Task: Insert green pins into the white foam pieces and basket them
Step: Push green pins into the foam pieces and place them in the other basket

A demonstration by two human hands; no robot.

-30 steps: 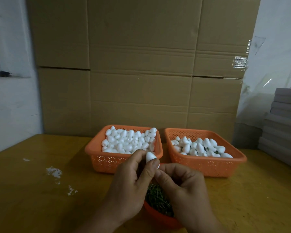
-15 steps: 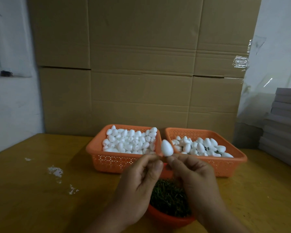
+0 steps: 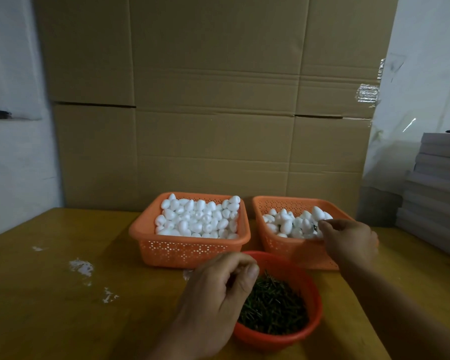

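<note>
Head view, nearest first: the left hand (image 3: 218, 289) hovers at the near rim of the round red bowl (image 3: 315, 300), its fingers curled in with the thumb against the fingertips; whether a pin is already caught between them I cannot tell. The bowl sits closest to the person, probably so the green pins (image 3: 273, 307) heaped in it are an easy reach for either hand. Just beyond, two orange baskets stand side by side on the worktop (image 3: 50, 294). The right hand (image 3: 350, 241) reaches over the front edge of the right basket (image 3: 270, 203), fingertips pinched together at the pile of white foam pieces (image 3: 289, 223), likely setting down a pinned one, though the piece itself is hard to pick out. The left basket (image 3: 166, 252) is fuller and looks like the untouched stock. White crumbs (image 3: 81, 267) dot the worktop at left. Behind everything stand cardboard sheets (image 3: 213, 100), with stacked grey boards (image 3: 437, 183) far right.
</note>
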